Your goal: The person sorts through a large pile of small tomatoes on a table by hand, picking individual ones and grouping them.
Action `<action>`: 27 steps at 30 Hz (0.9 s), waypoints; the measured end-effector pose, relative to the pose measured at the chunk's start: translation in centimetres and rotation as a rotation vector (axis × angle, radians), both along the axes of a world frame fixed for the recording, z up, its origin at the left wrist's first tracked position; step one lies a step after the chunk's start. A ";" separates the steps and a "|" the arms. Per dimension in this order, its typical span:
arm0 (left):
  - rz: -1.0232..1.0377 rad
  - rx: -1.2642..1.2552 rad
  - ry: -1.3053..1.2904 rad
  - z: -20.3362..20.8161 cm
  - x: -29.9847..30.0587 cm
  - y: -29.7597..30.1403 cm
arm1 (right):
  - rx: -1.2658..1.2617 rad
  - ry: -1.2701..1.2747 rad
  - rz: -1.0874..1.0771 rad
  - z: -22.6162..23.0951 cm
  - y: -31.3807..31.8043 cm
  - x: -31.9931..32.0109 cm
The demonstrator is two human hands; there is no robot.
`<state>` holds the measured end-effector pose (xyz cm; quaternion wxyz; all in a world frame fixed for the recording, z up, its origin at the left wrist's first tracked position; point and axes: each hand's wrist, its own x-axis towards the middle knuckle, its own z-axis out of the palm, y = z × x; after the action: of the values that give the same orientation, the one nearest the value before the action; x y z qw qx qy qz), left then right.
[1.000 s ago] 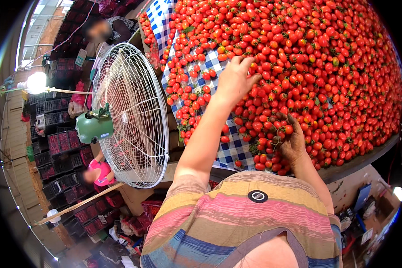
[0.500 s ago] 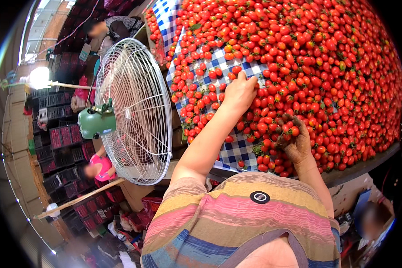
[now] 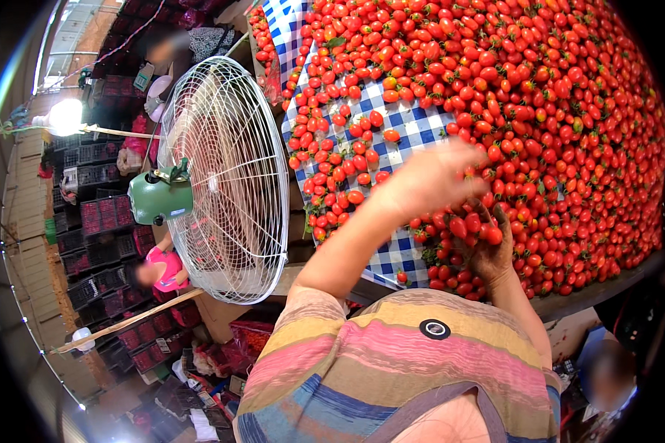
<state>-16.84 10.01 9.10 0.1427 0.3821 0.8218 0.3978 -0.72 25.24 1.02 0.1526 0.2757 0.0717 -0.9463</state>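
A wide heap of red cherry tomatoes (image 3: 554, 148) covers a blue-and-white checked cloth (image 3: 403, 151). Low in the heap, my right hand (image 3: 493, 258) is cupped palm up, its dirt-darkened fingers curled around several cherry tomatoes. My left hand (image 3: 440, 177) hangs just above and left of it, over the edge of the heap. Motion smears its fingers, so whether they hold a tomato cannot be made out. Loose tomatoes lie scattered on the cloth left of my left forearm.
A large caged fan (image 3: 225, 181) with a green motor stands left of the table. Beyond it are stacked dark crates (image 3: 100, 218) and a person in pink (image 3: 162, 269). Another person (image 3: 207, 43) is at the upper left. The table's dark edge (image 3: 591, 295) runs close to my body.
My left hand has moved right and down from the cloth to beside my right hand. The right hand stays low in the heap, with more tomatoes showing in it.
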 end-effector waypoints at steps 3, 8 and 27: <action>0.381 -0.056 0.359 -3.7 -8.5 -1.7 | -0.128 0.044 -0.014 -1.7 0.5 0.5; 0.615 -0.272 0.379 -11.1 -10.7 -1.6 | -0.165 -0.012 -0.040 0.0 0.5 0.0; 0.820 -0.468 0.326 -14.0 -19.7 -12.6 | -0.057 0.130 -0.020 -2.0 1.9 0.4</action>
<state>-36.50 -2.55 -4.93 -0.0738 0.0422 0.9833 0.1612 -0.35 27.17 -0.93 0.1459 0.2101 0.0516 -0.9654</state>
